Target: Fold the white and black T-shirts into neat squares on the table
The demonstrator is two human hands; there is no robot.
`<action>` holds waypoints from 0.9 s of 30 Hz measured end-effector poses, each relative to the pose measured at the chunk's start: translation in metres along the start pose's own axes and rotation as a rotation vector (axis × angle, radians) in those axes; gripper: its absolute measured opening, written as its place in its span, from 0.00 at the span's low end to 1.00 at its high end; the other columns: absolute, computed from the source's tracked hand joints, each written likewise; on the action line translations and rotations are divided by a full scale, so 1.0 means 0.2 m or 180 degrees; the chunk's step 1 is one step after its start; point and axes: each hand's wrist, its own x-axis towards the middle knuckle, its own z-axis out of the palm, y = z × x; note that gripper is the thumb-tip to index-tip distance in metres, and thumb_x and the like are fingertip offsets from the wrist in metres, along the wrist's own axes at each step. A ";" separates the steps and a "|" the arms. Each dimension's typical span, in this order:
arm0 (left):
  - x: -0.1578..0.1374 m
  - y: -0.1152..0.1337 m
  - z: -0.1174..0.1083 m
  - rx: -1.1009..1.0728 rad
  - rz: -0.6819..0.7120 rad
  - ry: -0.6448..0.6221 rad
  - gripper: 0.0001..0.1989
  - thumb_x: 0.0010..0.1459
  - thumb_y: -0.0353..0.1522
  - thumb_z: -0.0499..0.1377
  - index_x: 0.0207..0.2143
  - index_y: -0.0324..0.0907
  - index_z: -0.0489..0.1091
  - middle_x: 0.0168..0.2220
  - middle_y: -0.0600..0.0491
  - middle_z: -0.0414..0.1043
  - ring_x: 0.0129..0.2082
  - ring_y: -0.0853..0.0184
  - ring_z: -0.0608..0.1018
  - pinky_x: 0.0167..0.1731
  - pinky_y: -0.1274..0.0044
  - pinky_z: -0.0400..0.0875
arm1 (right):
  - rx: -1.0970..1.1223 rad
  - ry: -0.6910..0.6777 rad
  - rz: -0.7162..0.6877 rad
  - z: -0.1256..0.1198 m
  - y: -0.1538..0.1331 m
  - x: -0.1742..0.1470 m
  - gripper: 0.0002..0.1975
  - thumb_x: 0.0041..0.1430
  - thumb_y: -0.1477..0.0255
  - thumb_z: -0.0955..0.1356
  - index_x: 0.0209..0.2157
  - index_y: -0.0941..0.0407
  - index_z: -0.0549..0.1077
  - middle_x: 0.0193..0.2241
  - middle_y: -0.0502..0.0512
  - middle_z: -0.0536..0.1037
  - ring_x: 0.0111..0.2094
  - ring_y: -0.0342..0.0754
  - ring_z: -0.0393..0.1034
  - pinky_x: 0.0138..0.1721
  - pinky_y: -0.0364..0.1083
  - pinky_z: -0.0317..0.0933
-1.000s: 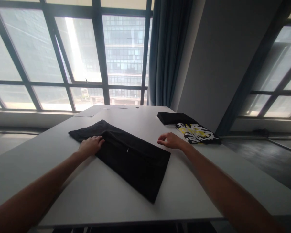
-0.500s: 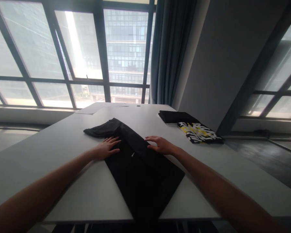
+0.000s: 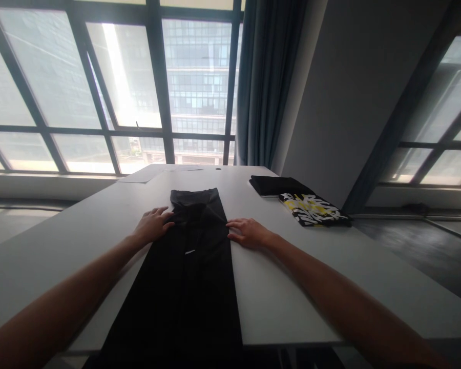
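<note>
A long black garment (image 3: pixel 200 277) lies folded lengthwise on the white table, with a small white mark on its upper part. Its narrow far end points toward the windows, and its near end hangs over the table's front edge. My left hand (image 3: pixel 153 225) is at the garment's left edge, its fingers outstretched and touching the cloth. Against the right edge rest the fingertips of my right hand (image 3: pixel 249 233), with finger and thumb apart. Whether the garment is a shirt or trousers is not clear.
Right of the garment, a folded black cloth (image 3: pixel 278 185) lies beside a folded black, white and yellow patterned cloth (image 3: pixel 315 209). Paper sheets (image 3: pixel 142 175) are at the far left of the white table (image 3: pixel 292 297). Windows, a blue curtain (image 3: pixel 259 102) and a pillar stand behind.
The garment has turned from a slant to nearly straight, its crumpled far end swung in from the left. My left hand has shifted slightly left; my right hand has moved slightly.
</note>
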 end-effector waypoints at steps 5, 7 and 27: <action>-0.03 0.11 -0.05 -0.0133 0.0394 -0.0495 0.30 0.63 0.51 0.48 0.61 0.50 0.66 0.63 0.49 0.64 0.62 0.51 0.66 0.57 0.60 0.64 | -0.0093 0.0102 -0.0082 -0.02 0.00 0.00 0.21 0.64 0.58 0.66 0.54 0.52 0.75 0.56 0.57 0.74 0.56 0.57 0.68 0.57 0.54 0.61; -0.05 0.14 -0.08 -0.0126 0.0461 -0.0543 0.31 0.60 0.55 0.50 0.58 0.49 0.69 0.58 0.48 0.70 0.58 0.50 0.71 0.54 0.60 0.67 | -0.0113 0.0114 -0.0137 -0.03 0.00 -0.01 0.19 0.64 0.58 0.66 0.50 0.53 0.77 0.53 0.58 0.76 0.53 0.57 0.71 0.56 0.54 0.62; 0.56 0.41 0.14 -0.0277 -0.0011 -0.1311 0.42 0.60 0.59 0.41 0.71 0.51 0.43 0.72 0.49 0.34 0.70 0.39 0.38 0.60 0.41 0.43 | 0.0168 0.0417 -0.0426 0.02 0.02 -0.02 0.23 0.66 0.57 0.64 0.57 0.53 0.72 0.60 0.61 0.69 0.62 0.57 0.61 0.62 0.58 0.55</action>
